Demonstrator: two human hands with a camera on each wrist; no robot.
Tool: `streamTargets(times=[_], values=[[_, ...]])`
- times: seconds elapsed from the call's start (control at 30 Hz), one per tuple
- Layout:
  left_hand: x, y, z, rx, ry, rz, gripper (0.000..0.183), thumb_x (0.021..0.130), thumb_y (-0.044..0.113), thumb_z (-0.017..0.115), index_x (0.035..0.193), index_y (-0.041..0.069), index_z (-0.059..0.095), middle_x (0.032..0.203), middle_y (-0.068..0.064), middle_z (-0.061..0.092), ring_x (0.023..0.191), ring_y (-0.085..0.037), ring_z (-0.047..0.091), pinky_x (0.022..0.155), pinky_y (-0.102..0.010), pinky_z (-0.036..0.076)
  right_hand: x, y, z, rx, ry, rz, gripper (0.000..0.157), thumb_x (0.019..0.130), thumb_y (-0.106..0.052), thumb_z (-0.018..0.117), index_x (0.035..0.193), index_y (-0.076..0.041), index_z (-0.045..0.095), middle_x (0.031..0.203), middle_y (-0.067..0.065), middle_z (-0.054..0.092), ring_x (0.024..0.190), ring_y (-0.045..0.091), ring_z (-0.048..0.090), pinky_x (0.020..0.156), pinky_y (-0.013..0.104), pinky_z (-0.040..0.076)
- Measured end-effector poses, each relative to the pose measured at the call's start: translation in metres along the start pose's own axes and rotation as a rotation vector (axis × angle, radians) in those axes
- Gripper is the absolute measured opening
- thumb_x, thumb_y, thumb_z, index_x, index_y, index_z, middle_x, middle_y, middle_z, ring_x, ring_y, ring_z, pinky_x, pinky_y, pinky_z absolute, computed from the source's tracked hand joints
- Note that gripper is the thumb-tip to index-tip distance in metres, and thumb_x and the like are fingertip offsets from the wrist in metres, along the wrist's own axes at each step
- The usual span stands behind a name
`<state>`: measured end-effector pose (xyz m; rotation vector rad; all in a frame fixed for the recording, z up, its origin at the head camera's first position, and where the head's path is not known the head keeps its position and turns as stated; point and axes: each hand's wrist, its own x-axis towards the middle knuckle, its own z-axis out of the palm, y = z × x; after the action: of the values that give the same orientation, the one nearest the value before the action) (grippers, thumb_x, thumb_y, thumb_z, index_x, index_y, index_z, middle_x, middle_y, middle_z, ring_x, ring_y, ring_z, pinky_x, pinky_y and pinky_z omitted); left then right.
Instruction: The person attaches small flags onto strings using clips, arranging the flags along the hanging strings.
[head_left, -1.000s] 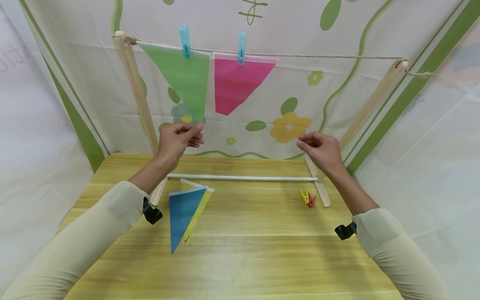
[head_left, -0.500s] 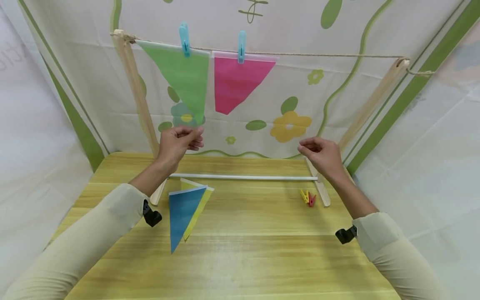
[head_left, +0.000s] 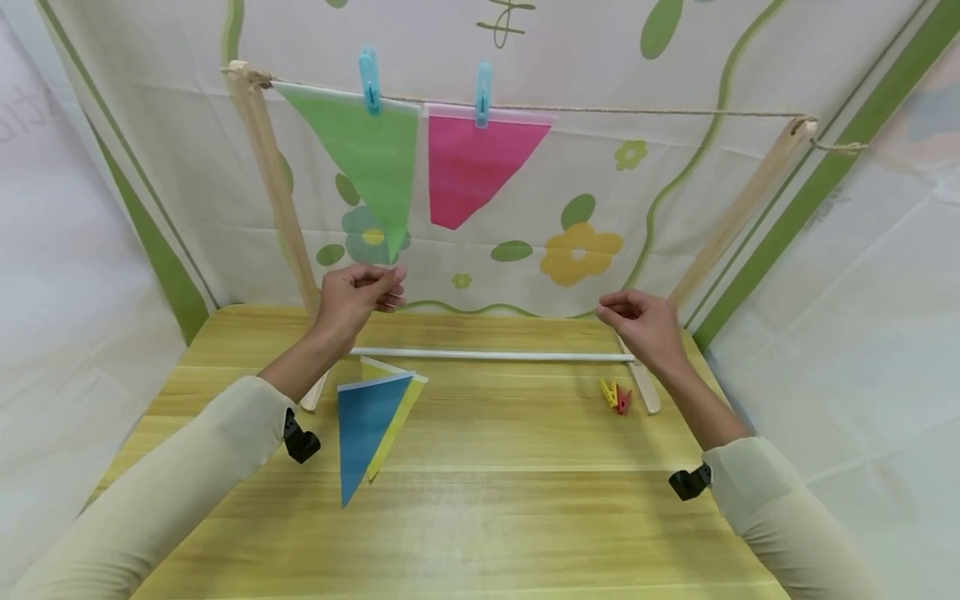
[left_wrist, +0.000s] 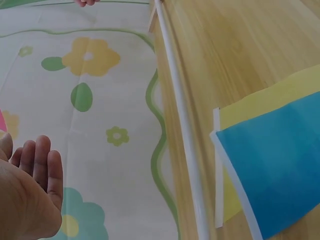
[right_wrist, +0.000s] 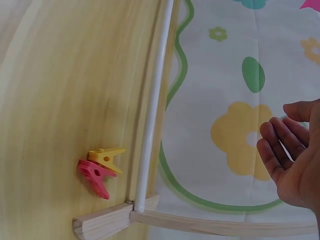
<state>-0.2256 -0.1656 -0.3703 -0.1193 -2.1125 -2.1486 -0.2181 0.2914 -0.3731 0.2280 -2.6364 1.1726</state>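
Flower-printed white fabric (head_left: 442,42) backs a wood-grain table (head_left: 487,492), seen over the person's arms. Left hand (head_left: 356,304): raised over the rear of the table, fingers relaxed and slightly bent, gripping nothing; whether the thumb tip meets the forefinger cannot be told. Right hand (head_left: 645,325): raised well apart from the left, fingers gently bent, thumb set apart from them, likewise gripping nothing.

Nearest the left hand is the green flag (head_left: 367,158), its tip pointing down to a position just above the fingers. Its top edge is secured to the line (head_left: 637,110) by one light-blue clip (head_left: 370,82). Beside it on the right hangs the pink flag (head_left: 483,158), higher than both hands and secured by a second light-blue clip (head_left: 483,96).

Below the hands, a white rod (head_left: 483,355) runs across the rear of the table. Forward of the left hand lies the blue flag (head_left: 367,425), partly covering the yellow flag (head_left: 392,429). Below the right hand, near the stand's foot (head_left: 643,387), the yellow clip (right_wrist: 97,155) and red clip (right_wrist: 90,171) lie together. Wooden posts (head_left: 273,183) carry the line at either side.
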Motion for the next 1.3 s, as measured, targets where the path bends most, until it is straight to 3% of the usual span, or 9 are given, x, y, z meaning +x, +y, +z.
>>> streamTargets(times=[0.43,0.7,1.03,1.13,1.3], values=[[-0.006,-0.016,-0.006,0.076,-0.010,-0.024,0.051,0.108,0.039,0.080,0.124,-0.009,0.077,0.085,0.012,0.083,0.083,-0.010,0.083,0.080,-0.027,0.071,-0.012,0.021,0.004,-0.019,-0.025,0.070,0.032,0.110,-0.036,0.077,0.124,-0.009,0.083,0.114,0.017,0.084,0.088,-0.004,0.071,0.075,0.014,0.058],[-0.009,-0.026,-0.011,0.075,-0.017,-0.036,0.049,0.107,0.038,0.081,0.124,-0.008,0.077,0.086,0.011,0.084,0.081,-0.007,0.081,0.081,-0.027,0.070,-0.019,0.029,0.003,-0.010,-0.026,0.077,0.032,0.109,-0.031,0.078,0.126,-0.003,0.083,0.116,0.022,0.084,0.093,0.010,0.076,0.076,0.011,0.058],[-0.017,-0.036,-0.019,0.123,-0.026,-0.104,0.053,0.107,0.043,0.080,0.128,-0.005,0.077,0.089,0.017,0.082,0.085,-0.008,0.082,0.081,-0.024,0.069,-0.026,0.042,0.004,-0.035,-0.036,0.098,0.032,0.108,-0.030,0.079,0.121,-0.002,0.083,0.113,0.022,0.085,0.091,0.008,0.074,0.076,0.014,0.058],[-0.019,-0.040,-0.021,0.139,-0.024,-0.120,0.056,0.107,0.046,0.080,0.129,-0.006,0.077,0.088,0.017,0.082,0.086,-0.009,0.082,0.082,-0.025,0.069,-0.029,0.049,0.006,-0.059,-0.049,0.114,0.033,0.108,-0.032,0.079,0.121,-0.003,0.083,0.113,0.021,0.085,0.093,0.015,0.078,0.076,0.015,0.058],[-0.023,-0.049,-0.024,0.172,-0.024,-0.134,0.057,0.107,0.046,0.080,0.131,-0.005,0.077,0.089,0.016,0.082,0.086,-0.008,0.082,0.084,-0.028,0.070,-0.038,0.059,0.008,-0.064,-0.087,0.145,0.034,0.109,-0.032,0.078,0.124,-0.001,0.082,0.116,0.021,0.085,0.108,0.042,0.081,0.078,0.016,0.058]])
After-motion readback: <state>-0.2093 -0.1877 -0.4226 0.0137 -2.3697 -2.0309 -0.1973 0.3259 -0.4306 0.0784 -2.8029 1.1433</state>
